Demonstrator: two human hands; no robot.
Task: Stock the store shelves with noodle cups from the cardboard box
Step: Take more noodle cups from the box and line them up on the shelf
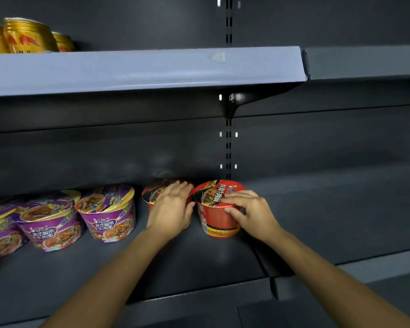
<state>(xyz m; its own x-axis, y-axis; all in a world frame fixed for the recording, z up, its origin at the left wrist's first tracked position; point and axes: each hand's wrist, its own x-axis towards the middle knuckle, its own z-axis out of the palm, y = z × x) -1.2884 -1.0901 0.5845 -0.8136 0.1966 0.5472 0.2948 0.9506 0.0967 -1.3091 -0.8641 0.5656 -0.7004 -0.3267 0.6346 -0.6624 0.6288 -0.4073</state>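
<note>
Clearly both hands are busy on the lower shelf [199,261], each with one noodle cup, and the cardboard box is not in view. The left red cup [152,192] sits far back, and the right red cup [217,221] stands just beside it on the right, a little nearer; the rims look almost touching. The main risk is probably here: if one cup is pushed sideways, its rim may catch the other and tip it, because the cups are narrow at the base. The left cup seems a little tilted, so letting go too early could leave it rocking. Pressing hard on the thin lids could also dent them. The purple cups [109,214] stand to the left, apart, and seem safe. The left hand [172,209] lies over its cup, fingers across the lid and thumb down the right side, holding it. The right hand [249,210] pinches the rim of its cup, curled fingers on the lid and thumb on the wall. Both forearms reach far in, low over the shelf.
</note>
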